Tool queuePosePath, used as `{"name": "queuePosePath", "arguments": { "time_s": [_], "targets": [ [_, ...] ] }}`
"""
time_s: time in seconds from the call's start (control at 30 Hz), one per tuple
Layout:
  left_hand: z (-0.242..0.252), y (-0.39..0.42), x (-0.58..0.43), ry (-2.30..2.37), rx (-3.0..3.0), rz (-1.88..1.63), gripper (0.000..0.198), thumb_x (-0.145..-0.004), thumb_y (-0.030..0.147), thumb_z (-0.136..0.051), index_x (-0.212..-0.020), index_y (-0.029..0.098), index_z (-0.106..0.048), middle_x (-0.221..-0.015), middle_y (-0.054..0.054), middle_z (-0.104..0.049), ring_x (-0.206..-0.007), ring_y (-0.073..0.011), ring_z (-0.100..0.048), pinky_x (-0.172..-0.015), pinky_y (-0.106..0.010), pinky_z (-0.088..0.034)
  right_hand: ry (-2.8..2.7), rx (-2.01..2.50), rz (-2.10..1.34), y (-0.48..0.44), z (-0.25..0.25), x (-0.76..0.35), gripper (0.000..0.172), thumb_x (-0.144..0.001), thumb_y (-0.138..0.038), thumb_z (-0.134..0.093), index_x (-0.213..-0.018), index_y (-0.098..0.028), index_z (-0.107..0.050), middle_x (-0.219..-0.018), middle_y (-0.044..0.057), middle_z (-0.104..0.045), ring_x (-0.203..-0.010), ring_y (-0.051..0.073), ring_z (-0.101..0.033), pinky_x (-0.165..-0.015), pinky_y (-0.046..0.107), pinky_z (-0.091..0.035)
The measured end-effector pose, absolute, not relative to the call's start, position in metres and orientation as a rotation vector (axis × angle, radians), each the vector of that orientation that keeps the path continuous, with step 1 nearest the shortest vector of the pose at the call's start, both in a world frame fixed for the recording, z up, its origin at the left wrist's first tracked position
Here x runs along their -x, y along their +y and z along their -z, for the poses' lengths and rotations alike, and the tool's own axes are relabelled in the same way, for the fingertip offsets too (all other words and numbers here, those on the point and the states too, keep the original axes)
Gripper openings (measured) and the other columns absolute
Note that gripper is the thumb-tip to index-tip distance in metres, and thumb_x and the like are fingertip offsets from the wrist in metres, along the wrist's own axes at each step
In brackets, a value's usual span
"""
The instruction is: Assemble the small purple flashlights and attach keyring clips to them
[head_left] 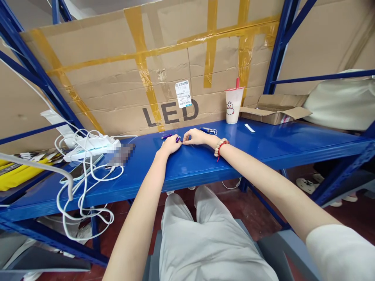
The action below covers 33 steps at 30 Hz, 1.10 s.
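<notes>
Blue shelf (263,144) — pen (166,136), cup (233,106), box (274,110), cables (88,171)

Around the left hand (171,147) and right hand (197,137) the blue shelf (199,168) lies bare toward its near edge and rightward, hemmed by a cardboard wall (117,78) behind, a cup (233,105) and open box (274,111) at right rear, and tangled white cables (80,141) at left.
</notes>
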<state>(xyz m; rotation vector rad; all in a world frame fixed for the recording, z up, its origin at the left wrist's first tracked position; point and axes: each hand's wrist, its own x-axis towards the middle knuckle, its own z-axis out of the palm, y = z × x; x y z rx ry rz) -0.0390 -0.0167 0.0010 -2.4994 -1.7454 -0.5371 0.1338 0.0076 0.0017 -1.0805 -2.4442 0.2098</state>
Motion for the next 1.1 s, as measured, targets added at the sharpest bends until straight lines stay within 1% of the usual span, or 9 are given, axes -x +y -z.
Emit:
{"name": "queuePosePath", "arguments": {
  "time_s": [0.13, 0.4, 0.63, 0.93, 1.1],
  "targets": [
    [0.000, -0.017, 0.039, -1.766, 2.499, 0.538, 0.008, -0.085, 0.025, -0.047, -0.081, 0.020, -0.052, -0.096, -0.008, -0.065, -0.091, -0.0223, -0.060, -0.072, -0.029, -0.044, -2.440, 1.099, -0.221, 0.009, 0.000, -0.135, 0.019, -0.077, -0.030, -0.063, -0.087, -0.017, -0.073, -0.090, 0.004, -0.072, -0.074, 0.012, -0.063, -0.064, 0.019, -0.043],
    [-0.001, -0.019, 0.039, -1.800, 2.510, 0.542, 0.009, -0.085, 0.026, -0.048, -0.083, 0.020, -0.053, -0.099, -0.008, -0.066, -0.093, -0.0233, -0.060, -0.072, -0.029, -0.045, -2.443, 1.062, -0.237, 0.010, 0.001, -0.135, 0.021, -0.077, -0.031, -0.063, -0.088, -0.016, -0.073, -0.089, 0.003, -0.072, -0.073, 0.011, -0.063, -0.061, 0.019, -0.042],
    [-0.001, -0.018, 0.040, -1.782, 2.512, 0.543, 0.008, -0.085, 0.026, -0.048, -0.083, 0.020, -0.054, -0.098, -0.008, -0.066, -0.092, -0.0234, -0.061, -0.073, -0.030, -0.045, -2.445, 1.035, -0.258, 0.007, -0.001, -0.134, 0.020, -0.077, -0.029, -0.063, -0.087, -0.014, -0.073, -0.087, 0.004, -0.073, -0.074, 0.012, -0.063, -0.063, 0.019, -0.043],
    [-0.001, -0.017, 0.039, -1.773, 2.502, 0.526, 0.009, -0.086, 0.025, -0.047, -0.083, 0.019, -0.053, -0.100, -0.008, -0.066, -0.092, -0.0217, -0.060, -0.073, -0.028, -0.044, -2.429, 1.102, -0.248, 0.015, 0.002, -0.134, 0.023, -0.077, -0.033, -0.063, -0.089, -0.016, -0.073, -0.086, 0.003, -0.072, -0.070, 0.010, -0.062, -0.061, 0.019, -0.042],
    [-0.003, -0.019, 0.039, -1.776, 2.503, 0.513, 0.008, -0.085, 0.025, -0.048, -0.081, 0.020, -0.052, -0.096, -0.007, -0.066, -0.089, -0.0223, -0.060, -0.071, -0.029, -0.043, -2.419, 1.126, -0.278, 0.021, 0.004, -0.135, 0.028, -0.076, -0.039, -0.064, -0.087, -0.015, -0.072, -0.082, 0.004, -0.071, -0.068, 0.011, -0.061, -0.059, 0.019, -0.041]
  ]
}}
